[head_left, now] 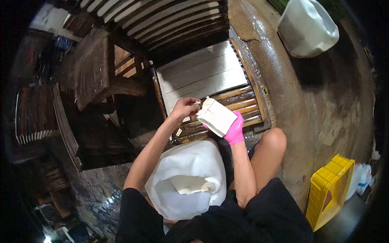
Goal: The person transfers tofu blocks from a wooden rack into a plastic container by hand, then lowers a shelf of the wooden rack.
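My right hand, in a pink glove, supports a white block of tofu from beneath and along its right side. The block's left end is ragged and crumbly. Beside that end is my bare left hand, its fingers pinched together at a small white scrap of tofu. Below both hands lies a slatted wooden tray, its far part covered by a white slab of tofu scored with lines. A loose crumb rests near the tray's front left corner.
A cut-open white plastic jug stands between my legs with white pieces inside. Dark wooden racks stand behind the tray, and a wooden stool to the left. A yellow crate and another white jug are at right.
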